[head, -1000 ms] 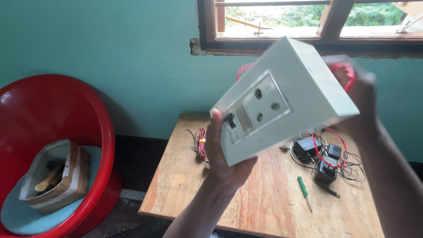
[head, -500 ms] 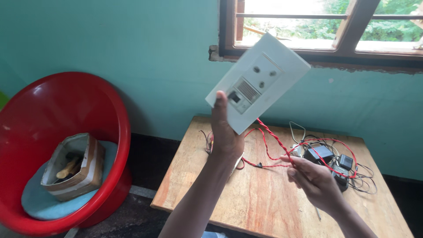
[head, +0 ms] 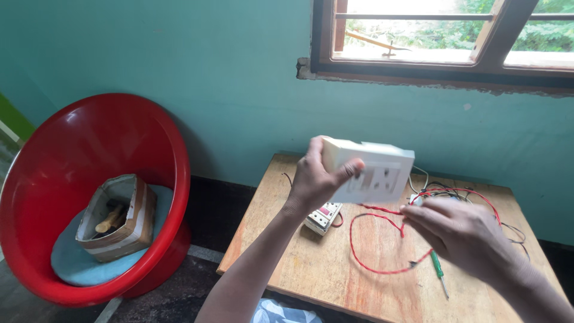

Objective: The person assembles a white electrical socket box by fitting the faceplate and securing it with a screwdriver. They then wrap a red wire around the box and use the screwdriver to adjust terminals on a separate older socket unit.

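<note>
A white switch box [head: 372, 170] is gripped above the desk [head: 311, 269] by the left hand [head: 317, 179], long axis roughly level. Red wires [head: 382, 239] are pinched by the right hand [head: 460, 230], just beside and below it.

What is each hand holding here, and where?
Left hand grips the white switch box by its left end; right hand pinches the red wire.

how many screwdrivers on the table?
1. A green-handled screwdriver lies on the wooden table, just below the right hand. Others may be hidden behind the hands or switch box.
</note>
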